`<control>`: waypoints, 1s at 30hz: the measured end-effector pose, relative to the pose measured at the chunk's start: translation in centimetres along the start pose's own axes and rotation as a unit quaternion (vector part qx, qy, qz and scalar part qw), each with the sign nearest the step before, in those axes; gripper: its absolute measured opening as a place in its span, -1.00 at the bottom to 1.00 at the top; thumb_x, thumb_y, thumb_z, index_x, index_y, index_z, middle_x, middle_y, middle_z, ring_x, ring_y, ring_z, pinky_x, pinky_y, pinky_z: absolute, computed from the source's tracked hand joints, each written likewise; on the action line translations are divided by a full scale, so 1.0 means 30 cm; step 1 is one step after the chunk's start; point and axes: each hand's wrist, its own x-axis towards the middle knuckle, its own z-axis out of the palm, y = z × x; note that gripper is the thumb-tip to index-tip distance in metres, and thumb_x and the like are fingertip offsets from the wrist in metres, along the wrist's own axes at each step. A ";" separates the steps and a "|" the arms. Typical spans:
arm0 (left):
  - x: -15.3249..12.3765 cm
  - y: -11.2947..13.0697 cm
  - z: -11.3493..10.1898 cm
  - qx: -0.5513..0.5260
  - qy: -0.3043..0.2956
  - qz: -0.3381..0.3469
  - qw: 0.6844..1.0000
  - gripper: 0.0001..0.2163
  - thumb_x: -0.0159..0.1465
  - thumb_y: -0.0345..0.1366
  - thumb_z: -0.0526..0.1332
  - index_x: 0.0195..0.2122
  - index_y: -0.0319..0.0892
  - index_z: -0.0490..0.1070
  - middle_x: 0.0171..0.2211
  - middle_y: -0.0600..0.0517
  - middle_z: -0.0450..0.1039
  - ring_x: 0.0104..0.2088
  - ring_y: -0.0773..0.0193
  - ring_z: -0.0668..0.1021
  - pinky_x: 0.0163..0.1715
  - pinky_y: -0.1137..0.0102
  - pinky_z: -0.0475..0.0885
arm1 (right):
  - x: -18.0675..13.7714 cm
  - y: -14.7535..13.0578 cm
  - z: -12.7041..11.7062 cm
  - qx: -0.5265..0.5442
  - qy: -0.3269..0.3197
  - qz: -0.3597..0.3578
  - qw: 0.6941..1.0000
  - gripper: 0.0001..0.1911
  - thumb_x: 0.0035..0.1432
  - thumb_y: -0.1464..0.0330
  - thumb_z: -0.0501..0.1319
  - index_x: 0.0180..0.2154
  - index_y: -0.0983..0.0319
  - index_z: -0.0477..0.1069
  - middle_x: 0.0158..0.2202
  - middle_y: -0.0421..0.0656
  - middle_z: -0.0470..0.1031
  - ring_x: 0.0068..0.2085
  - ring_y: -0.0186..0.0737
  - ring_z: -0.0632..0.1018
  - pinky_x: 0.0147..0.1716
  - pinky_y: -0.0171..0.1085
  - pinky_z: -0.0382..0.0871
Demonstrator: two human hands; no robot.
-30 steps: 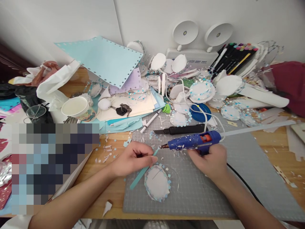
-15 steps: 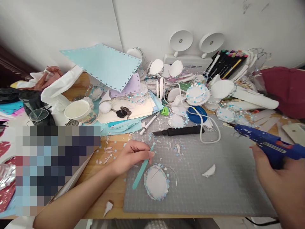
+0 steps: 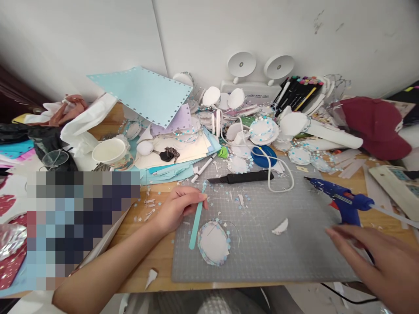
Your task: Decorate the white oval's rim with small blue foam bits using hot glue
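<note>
My left hand point(image 3: 186, 204) pinches a flat turquoise stick point(image 3: 195, 229) near its upper end, over the grey cutting mat point(image 3: 255, 257). The stick's rounded lower end points towards me, and small blue stars show by its tip. Beside it lies a white disc point(image 3: 213, 244) edged with pale stars and a thin wire loop. My right hand point(image 3: 369, 257) is open, its fingers apart. Just beyond those fingers rests a blue glue gun point(image 3: 337, 194), a glue stick poking from its back and its nozzle pointing left. Whether a fingertip still touches its handle is unclear.
A black utility knife point(image 3: 242, 177) and a white cable point(image 3: 281, 189) lie across the mat's far side. Behind are piled star-trimmed discs point(image 3: 263, 131), a paper cup point(image 3: 109, 150), blue paper point(image 3: 147, 96), markers point(image 3: 299, 93), a twin-head lamp point(image 3: 241, 64) and a maroon cap point(image 3: 369, 126).
My right hand has let go of the glue gun, which now sits at the mat's right side, and has drawn back towards me. The turquoise stick stands a little steeper. The view has shifted right.
</note>
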 end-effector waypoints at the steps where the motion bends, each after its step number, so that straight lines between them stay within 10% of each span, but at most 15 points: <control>1: 0.000 0.001 0.001 -0.001 0.005 0.003 1.000 -0.72 0.17 -0.21 0.22 -0.56 -0.32 0.50 -0.82 0.22 -0.04 -0.73 0.52 -0.01 -0.64 0.45 -0.08 | 0.029 -0.069 -0.016 0.012 -0.029 -0.090 0.995 -0.77 0.11 0.09 0.15 -0.30 0.06 0.45 -0.36 -0.12 0.56 -0.36 -0.09 0.57 -0.37 -0.12 0.39; 8: 0.000 -0.002 0.004 -0.053 0.021 0.015 0.998 -0.73 0.17 -0.23 0.21 -0.59 -0.30 0.43 -0.84 0.22 -0.01 -0.73 0.53 0.01 -0.63 0.48 -0.02 | 0.283 -0.514 0.019 0.089 0.007 -0.427 0.900 -0.70 0.24 0.48 0.07 0.00 0.27 0.35 -0.10 -0.04 0.47 -0.10 -0.11 0.47 -0.08 -0.14 0.35; 16: -0.006 0.000 0.014 -0.026 0.006 0.040 0.999 -0.59 0.19 -0.18 0.16 -0.71 -0.20 0.05 -0.78 0.20 -0.05 -0.72 0.51 0.04 -0.67 0.48 -0.08 | 0.349 -0.617 0.141 0.132 0.124 -0.550 0.815 -0.87 0.19 0.51 0.13 -0.26 0.34 0.44 -0.27 -0.07 0.53 -0.17 -0.16 0.51 -0.17 -0.18 0.45; 22: -0.030 0.024 0.011 0.283 -0.033 0.119 0.951 -0.66 0.25 -0.27 0.08 -0.66 -0.24 0.22 -0.70 0.16 0.03 -0.63 0.45 0.13 -0.60 0.47 0.01 | 0.313 -0.529 0.185 0.449 0.111 -0.238 0.854 -0.81 0.18 0.55 0.11 -0.19 0.20 0.35 -0.26 -0.12 0.53 -0.19 -0.25 0.55 -0.23 -0.23 0.50; 26: -0.025 0.021 -0.004 0.466 -0.122 0.171 0.860 -0.78 0.11 -0.41 0.14 -0.65 -0.23 0.18 -0.68 0.16 0.09 -0.59 0.43 0.18 -0.54 0.46 0.05 | 0.282 -0.506 0.232 0.589 0.018 0.001 0.808 -0.95 0.21 0.45 0.14 -0.27 0.19 0.33 -0.33 -0.18 0.52 -0.38 -0.36 0.56 -0.39 -0.33 0.48; 30: -0.013 0.011 -0.014 0.489 -0.194 0.160 0.835 -0.83 0.02 -0.51 0.15 -0.64 -0.22 0.17 -0.67 0.17 0.13 -0.58 0.44 0.20 -0.50 0.46 0.09 | 0.275 -0.506 0.243 0.639 -0.086 0.056 0.762 -0.93 0.21 0.35 0.17 -0.32 0.20 0.33 -0.40 -0.20 0.52 -0.46 -0.41 0.52 -0.45 -0.40 0.44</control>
